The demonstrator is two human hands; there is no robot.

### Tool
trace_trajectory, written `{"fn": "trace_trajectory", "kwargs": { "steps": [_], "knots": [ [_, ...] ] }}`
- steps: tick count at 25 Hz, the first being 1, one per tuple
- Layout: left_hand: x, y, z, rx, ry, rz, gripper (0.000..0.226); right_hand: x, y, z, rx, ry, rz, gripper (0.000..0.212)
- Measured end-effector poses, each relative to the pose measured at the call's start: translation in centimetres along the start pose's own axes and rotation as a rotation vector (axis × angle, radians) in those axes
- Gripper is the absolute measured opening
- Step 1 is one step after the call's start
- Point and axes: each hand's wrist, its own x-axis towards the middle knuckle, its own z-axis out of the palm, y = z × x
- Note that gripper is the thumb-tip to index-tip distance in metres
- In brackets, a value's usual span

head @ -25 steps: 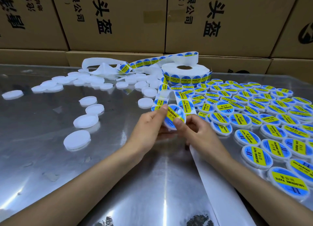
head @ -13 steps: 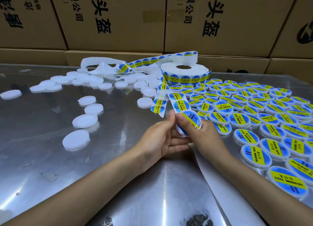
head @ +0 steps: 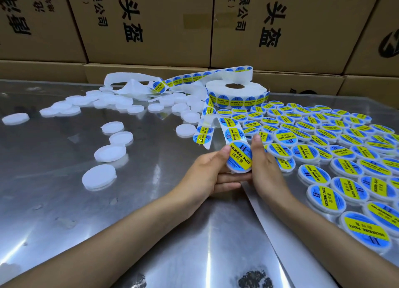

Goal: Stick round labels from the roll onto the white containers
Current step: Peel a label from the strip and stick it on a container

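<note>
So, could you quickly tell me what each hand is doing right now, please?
Left hand: holding the labelled container, thumb on its left edge.
Right hand: holding the same container from the right side.

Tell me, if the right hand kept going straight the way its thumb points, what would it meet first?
Probably the loose strip of round blue-and-yellow labels trailing from the white label roll, just beyond the right hand. Depth is unclear; it might pass just right of the strip, over the labelled white containers.

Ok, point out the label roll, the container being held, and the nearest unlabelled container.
label roll [head: 236, 91]: head view, white top face.
held container [head: 239, 158]: head view, label middle.
nearest unlabelled container [head: 98, 176]: head view, top face.
</note>
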Motion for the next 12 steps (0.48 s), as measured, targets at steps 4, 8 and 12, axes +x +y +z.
{"fn": "trace_trajectory", "kwargs": {
  "steps": [4, 8, 12],
  "knots": [
    [0.4, 0.2, -0.9, 0.098, 0.049, 0.057, 0.038, -0.4, -1.4, 0.0, 0.032, -0.066, 0.066, 0.071],
    [0.7, 0.3, -1.8, 0.188, 0.072, 0.096, 0.035, -0.6, -1.4, -0.1, -0.008, -0.133, 0.040, 0.038],
    [1.0, 0.4, -2.0, 0.245, 0.090, 0.063, 0.035, -0.4, -1.1, -0.4, 0.071, -0.163, 0.067, 0.022]
  ]
}}
